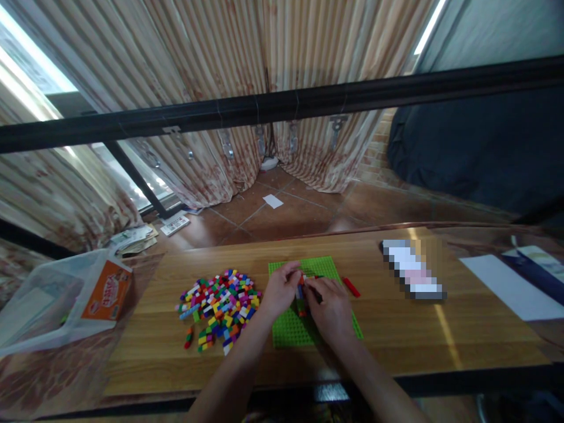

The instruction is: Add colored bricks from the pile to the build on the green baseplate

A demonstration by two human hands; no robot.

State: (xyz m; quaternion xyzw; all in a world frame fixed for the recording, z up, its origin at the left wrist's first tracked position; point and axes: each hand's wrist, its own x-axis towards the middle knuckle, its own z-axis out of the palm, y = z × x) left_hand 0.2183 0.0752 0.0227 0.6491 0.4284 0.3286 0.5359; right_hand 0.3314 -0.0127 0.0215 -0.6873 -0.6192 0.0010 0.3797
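A bright green studded baseplate point(288, 332) lies on the wooden table point(396, 335). Over its middle, my left hand point(279, 289) and my right hand point(329, 308) meet fingertip to fingertip. Between the fingers sit a few small bricks point(301, 292), red and blue, partly hidden; I cannot tell which hand grips them. A heap of small coloured bricks point(220, 305) lies left of the plate, close to my left hand. One red brick point(351, 286) lies at the plate's right edge.
A clear plastic bin point(39, 305) with an orange box point(108, 291) stands off the table's left end. A blurred-out flat object point(414, 269) and white papers point(506, 288) lie on the right. A black bar point(282, 106) crosses overhead; curtains hang behind.
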